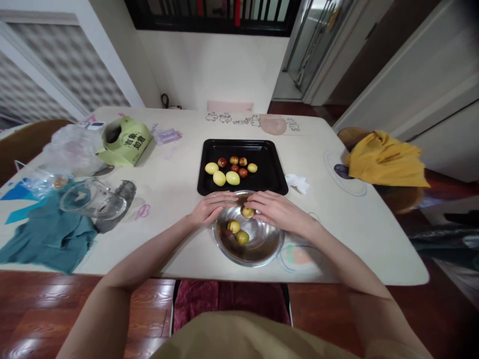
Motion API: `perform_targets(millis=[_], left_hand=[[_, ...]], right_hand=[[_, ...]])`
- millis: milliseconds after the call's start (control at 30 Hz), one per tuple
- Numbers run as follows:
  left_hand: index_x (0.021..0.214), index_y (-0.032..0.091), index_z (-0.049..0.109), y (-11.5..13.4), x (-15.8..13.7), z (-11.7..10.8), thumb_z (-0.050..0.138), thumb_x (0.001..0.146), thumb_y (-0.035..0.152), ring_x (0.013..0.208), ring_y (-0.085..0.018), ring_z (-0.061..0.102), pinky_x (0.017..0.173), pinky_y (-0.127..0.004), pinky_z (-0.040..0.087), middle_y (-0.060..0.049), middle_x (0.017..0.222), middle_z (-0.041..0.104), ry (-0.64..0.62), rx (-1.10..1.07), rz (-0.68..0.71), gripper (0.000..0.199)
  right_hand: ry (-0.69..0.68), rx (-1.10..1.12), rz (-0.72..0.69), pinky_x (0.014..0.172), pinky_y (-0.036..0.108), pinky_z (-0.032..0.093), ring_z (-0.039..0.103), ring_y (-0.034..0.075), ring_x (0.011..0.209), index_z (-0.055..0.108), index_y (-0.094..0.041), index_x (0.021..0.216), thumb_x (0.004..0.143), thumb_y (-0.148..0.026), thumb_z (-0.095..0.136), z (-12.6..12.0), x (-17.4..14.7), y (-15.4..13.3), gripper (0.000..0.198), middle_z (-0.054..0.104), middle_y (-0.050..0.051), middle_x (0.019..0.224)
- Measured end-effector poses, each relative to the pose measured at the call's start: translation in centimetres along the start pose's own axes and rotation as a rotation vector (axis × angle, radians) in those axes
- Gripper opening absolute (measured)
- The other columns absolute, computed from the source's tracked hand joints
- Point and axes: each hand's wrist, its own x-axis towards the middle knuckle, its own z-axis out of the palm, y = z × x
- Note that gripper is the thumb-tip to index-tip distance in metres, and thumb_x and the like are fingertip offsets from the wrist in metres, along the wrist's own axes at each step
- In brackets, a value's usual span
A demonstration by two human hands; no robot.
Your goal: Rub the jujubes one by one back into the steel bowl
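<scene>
A shiny metal bowl (261, 245) stands at the near side of the table. Two yellow-green jujubes (243, 237) with brownish marks lie inside it. High on the bowl's far wall, another yellow jujube (248, 212) sits between the fingertips and thumb of my right hand (271, 208), which is closed around it. My left hand (213, 205) rests at the bowl's far left rim, fingers stretched out and holding nothing. Just beyond both hands is a black baking tray (267, 162). On it lie several yellow-green fruits (232, 178) and smaller red-brown jujubes (243, 172).
A crumpled white tissue (297, 183) lies right of the tray. Leftward are a green carton (129, 142), a clear plastic bag (71, 149), a glass jug (90, 199) on its side and a teal cloth (48, 229). A yellow cloth (385, 159) hangs over the right chair.
</scene>
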Motion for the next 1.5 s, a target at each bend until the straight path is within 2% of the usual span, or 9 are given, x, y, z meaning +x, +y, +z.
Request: perform_targets(millis=[133, 300, 433, 567, 833, 1100, 1267, 1400, 1500], left_hand=[[0.144, 0.021, 0.066, -0.3, 0.3, -0.4, 0.041, 0.113, 0.025, 0.141, -0.027, 0.064, 0.116, -0.051, 0.055, -0.014, 0.14, 0.073, 0.067, 0.101, -0.019, 0.04], [0.141, 0.019, 0.065, -3.0, 1.8, -2.2, 0.048, 0.111, 0.03, 0.147, -0.028, 0.057, 0.126, -0.054, 0.047, -0.016, 0.15, 0.063, 0.199, 0.264, -0.231, 0.037], [0.137, 0.017, 0.067, -6.3, 4.7, -3.8, 0.056, 0.103, 0.024, 0.141, -0.029, 0.061, 0.125, -0.051, 0.048, -0.015, 0.148, 0.063, 0.115, 0.377, -0.475, 0.036], [0.134, 0.019, 0.07, -8.5, 7.9, -3.7, 0.067, 0.097, 0.023, 0.129, -0.029, 0.069, 0.117, -0.045, 0.055, -0.014, 0.142, 0.067, 0.014, 0.478, -0.725, 0.037], [0.121, 0.021, 0.08, -10.0, 10.5, -2.7, 0.071, 0.091, 0.015, 0.118, -0.032, 0.075, 0.105, -0.042, 0.06, -0.015, 0.126, 0.078, -0.061, 0.57, -0.903, 0.032], [0.109, 0.021, 0.082, -10.5, 9.8, -3.0, 0.08, 0.085, 0.015, 0.11, -0.027, 0.076, 0.103, -0.036, 0.06, -0.01, 0.113, 0.083, -0.004, 0.487, -0.847, 0.025], [0.116, 0.016, 0.076, -10.0, 9.7, -3.6, 0.081, 0.078, 0.009, 0.098, -0.023, 0.075, 0.096, -0.036, 0.063, -0.01, 0.107, 0.079, 0.101, 0.417, -0.757, 0.039], [0.121, 0.015, 0.073, -7.5, 10.3, -4.8, 0.078, 0.08, 0.011, 0.102, -0.022, 0.072, 0.094, -0.036, 0.064, -0.012, 0.119, 0.072, 0.201, 0.371, -0.615, 0.042], [0.115, 0.017, 0.074, -3.8, 10.5, -5.0, 0.076, 0.082, 0.013, 0.103, -0.02, 0.071, 0.091, -0.034, 0.064, -0.009, 0.116, 0.07, 0.216, 0.266, -0.4, 0.033]], right_hand=[[0.203, 0.016, 0.046, 0.107, 0.05, 0.058, 0.068, 0.028, 0.127, 0.068, -0.025, 0.135, 0.111, -0.032, 0.053, 1.2, -3.2, -1.5, 0.029, 0.073, 0.011, 0.134], [0.463, 0.028, 0.07, 0.105, 0.054, 0.061, 0.068, 0.031, 0.133, 0.067, -0.025, 0.136, 0.107, -0.033, 0.062, 5.3, -7.0, -4.4, 0.031, 0.075, 0.013, 0.134], [0.557, -0.008, 0.11, 0.105, 0.061, 0.06, 0.066, 0.035, 0.136, 0.064, -0.028, 0.146, 0.108, -0.036, 0.055, 8.9, -8.4, -6.0, 0.039, 0.073, 0.016, 0.14], [0.652, -0.08, 0.185, 0.104, 0.064, 0.06, 0.064, 0.038, 0.139, 0.059, -0.027, 0.153, 0.109, -0.041, 0.046, 11.0, -8.6, -6.1, 0.047, 0.071, 0.017, 0.143], [0.783, -0.106, 0.157, 0.105, 0.054, 0.06, 0.064, 0.033, 0.137, 0.062, -0.022, 0.149, 0.112, -0.037, 0.04, 11.3, -7.2, -5.0, 0.045, 0.072, 0.016, 0.138], [0.81, -0.091, 0.129, 0.102, 0.051, 0.059, 0.066, 0.032, 0.132, 0.068, -0.021, 0.142, 0.113, -0.033, 0.037, 11.8, -6.9, -4.6, 0.044, 0.074, 0.016, 0.132], [0.823, -0.114, 0.111, 0.099, 0.05, 0.059, 0.067, 0.031, 0.128, 0.071, -0.02, 0.134, 0.112, -0.029, 0.039, 11.7, -6.7, -4.5, 0.041, 0.075, 0.016, 0.127], [0.842, -0.123, 0.099, 0.097, 0.05, 0.06, 0.069, 0.031, 0.124, 0.073, -0.02, 0.129, 0.11, -0.027, 0.041, 11.7, -6.5, -4.5, 0.038, 0.076, 0.015, 0.125], [0.85, -0.125, 0.091, 0.097, 0.05, 0.06, 0.069, 0.03, 0.123, 0.073, -0.02, 0.127, 0.109, -0.024, 0.042, 11.7, -6.4, -4.5, 0.036, 0.076, 0.015, 0.124]])
